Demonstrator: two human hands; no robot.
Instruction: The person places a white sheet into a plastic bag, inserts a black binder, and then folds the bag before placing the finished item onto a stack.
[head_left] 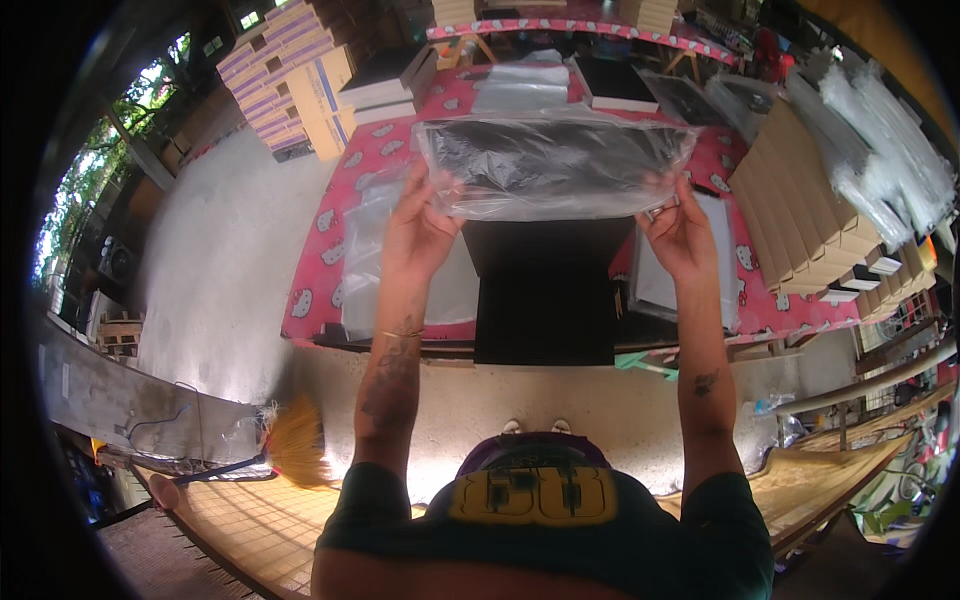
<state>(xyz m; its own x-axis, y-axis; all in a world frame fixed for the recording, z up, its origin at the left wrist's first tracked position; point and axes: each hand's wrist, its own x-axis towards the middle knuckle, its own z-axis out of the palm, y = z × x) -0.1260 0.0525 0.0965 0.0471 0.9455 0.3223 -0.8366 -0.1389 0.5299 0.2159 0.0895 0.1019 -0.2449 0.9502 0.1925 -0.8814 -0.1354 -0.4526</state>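
Between my hands a flat black item in a clear plastic bag (560, 160) is held up above the table, tilted so its broad side shows. My left hand (420, 230) grips the bag's left end, fingers closed on the plastic. At the right end my right hand (680, 230) does the same, a ring on one finger. Below the bag a black panel or box (545, 300) lies at the table's near edge and juts past it; its exact kind cannot be told. Clear plastic sleeves (365, 270) lie left of it, and a pale flat sheet or sleeve (700, 265) to the right.
The pink patterned table cover (315, 250) lies beneath. Black-topped boxes (612, 82) and plastic sleeves (520, 88) sit at the back. Brown cardboard pieces (800, 200) and bagged items (885, 140) pile up at right. Stacked cartons (290, 80) and a broom (297, 440) are at left.
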